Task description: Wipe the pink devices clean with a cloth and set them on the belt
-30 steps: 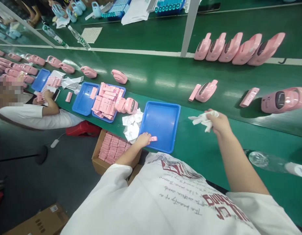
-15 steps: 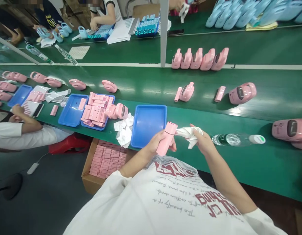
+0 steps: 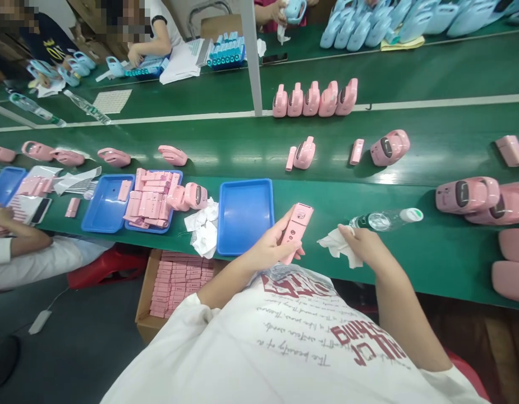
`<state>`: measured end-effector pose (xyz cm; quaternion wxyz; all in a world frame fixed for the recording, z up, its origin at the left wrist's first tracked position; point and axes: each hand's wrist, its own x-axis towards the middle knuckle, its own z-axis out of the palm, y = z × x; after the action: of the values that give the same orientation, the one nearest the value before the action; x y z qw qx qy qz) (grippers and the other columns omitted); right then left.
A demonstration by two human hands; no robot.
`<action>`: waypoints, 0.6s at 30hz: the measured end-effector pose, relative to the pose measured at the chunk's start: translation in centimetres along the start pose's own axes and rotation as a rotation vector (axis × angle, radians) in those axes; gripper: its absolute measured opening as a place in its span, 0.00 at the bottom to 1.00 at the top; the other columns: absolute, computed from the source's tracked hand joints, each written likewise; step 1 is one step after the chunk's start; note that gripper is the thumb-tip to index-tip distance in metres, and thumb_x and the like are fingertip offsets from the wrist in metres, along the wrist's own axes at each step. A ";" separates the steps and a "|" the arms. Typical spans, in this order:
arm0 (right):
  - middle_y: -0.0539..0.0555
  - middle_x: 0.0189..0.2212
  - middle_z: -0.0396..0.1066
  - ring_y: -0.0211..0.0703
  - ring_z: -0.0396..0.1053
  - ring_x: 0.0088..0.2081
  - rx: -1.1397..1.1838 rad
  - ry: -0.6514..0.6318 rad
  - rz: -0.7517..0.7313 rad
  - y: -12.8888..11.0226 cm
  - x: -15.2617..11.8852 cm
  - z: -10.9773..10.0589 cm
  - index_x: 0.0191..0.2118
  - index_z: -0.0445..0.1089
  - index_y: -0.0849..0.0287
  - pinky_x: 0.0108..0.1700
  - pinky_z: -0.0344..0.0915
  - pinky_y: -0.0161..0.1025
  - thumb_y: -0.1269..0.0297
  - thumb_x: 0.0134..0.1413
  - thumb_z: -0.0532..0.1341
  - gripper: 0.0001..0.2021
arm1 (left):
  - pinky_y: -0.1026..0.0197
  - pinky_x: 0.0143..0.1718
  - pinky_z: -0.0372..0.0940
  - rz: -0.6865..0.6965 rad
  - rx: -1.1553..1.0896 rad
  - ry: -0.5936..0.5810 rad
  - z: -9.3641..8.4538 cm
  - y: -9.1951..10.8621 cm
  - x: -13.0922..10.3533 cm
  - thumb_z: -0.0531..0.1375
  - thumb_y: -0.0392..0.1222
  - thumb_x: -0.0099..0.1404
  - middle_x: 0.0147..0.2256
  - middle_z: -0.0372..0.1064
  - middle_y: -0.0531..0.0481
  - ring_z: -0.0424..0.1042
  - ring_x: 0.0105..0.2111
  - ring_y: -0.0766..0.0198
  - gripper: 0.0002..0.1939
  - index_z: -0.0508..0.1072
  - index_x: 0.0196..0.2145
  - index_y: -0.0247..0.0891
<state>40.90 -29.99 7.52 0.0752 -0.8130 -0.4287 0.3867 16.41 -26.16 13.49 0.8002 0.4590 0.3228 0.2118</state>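
Observation:
My left hand (image 3: 271,244) is closed around a pink rectangular plastic case (image 3: 299,221), held tilted above the green bench. Small dark round marks run along the face turned up to me. My right hand (image 3: 365,242) pinches a crumpled white wipe (image 3: 338,246), apart from the case and to its right. Just beyond the right hand a clear water bottle (image 3: 382,220) lies on its side, cap to the right. To the left of the case sits a blue tray (image 3: 245,216) with nothing lying in it.
Crumpled white wipes (image 3: 204,235) lie left of the tray, by a blue tray heaped with pink cases (image 3: 152,196). Pink handled devices (image 3: 467,195) stand at the right; more line the bench. Below is a cardboard box (image 3: 147,322) of pink cases. Co-workers sit left and opposite.
The wipe has come away from the case as my right hand moved right. The case has turned, and its marked face now shows. The whole view has shifted.

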 end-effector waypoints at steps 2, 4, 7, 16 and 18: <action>0.58 0.22 0.69 0.45 0.65 0.28 0.008 0.042 0.063 0.6 -0.9 -1.4 0.18 0.65 0.60 0.34 0.57 0.38 0.52 0.57 0.52 0.22 | 0.61 0.35 0.67 0.006 0.068 0.030 0.2 0.0 0.1 0.63 0.43 0.57 0.50 0.65 0.41 0.69 0.35 0.66 0.42 0.49 0.65 0.45; 0.58 0.25 0.70 0.45 0.66 0.31 0.053 0.074 0.099 1.1 -1.6 -2.7 0.20 0.66 0.60 0.35 0.57 0.38 0.52 0.58 0.51 0.22 | 0.62 0.36 0.66 0.029 0.147 0.100 0.2 -0.3 0.4 0.65 0.43 0.54 0.55 0.61 0.39 0.68 0.39 0.63 0.41 0.54 0.63 0.42; 0.59 0.26 0.71 0.45 0.66 0.32 0.103 0.101 0.129 1.6 -2.2 -3.8 0.21 0.66 0.61 0.36 0.57 0.37 0.52 0.58 0.50 0.22 | 0.62 0.37 0.65 0.046 0.241 0.179 0.3 -0.8 0.9 0.66 0.44 0.53 0.51 0.64 0.40 0.67 0.43 0.59 0.33 0.64 0.56 0.35; 0.54 0.22 0.66 0.43 0.61 0.27 0.276 0.364 0.042 7.0 -3.7 -5.0 0.28 0.68 0.60 0.32 0.58 0.39 0.46 0.43 0.55 0.20 | 0.67 0.31 0.62 0.003 0.123 0.206 1.0 -0.5 1.6 0.64 0.42 0.54 0.43 0.68 0.44 0.68 0.35 0.66 0.28 0.65 0.52 0.36; 0.54 0.22 0.63 0.41 0.58 0.25 0.311 0.568 0.177 10.7 -3.7 -6.6 0.31 0.69 0.60 0.31 0.57 0.41 0.44 0.40 0.56 0.22 | 0.67 0.30 0.62 0.000 0.028 0.201 1.1 -0.5 2.1 0.61 0.43 0.56 0.39 0.69 0.47 0.67 0.31 0.70 0.24 0.67 0.50 0.35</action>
<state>51.07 -38.10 9.29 0.2809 -0.9011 -0.2545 0.2106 18.64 -25.75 12.74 0.7574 0.4466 0.4043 0.2520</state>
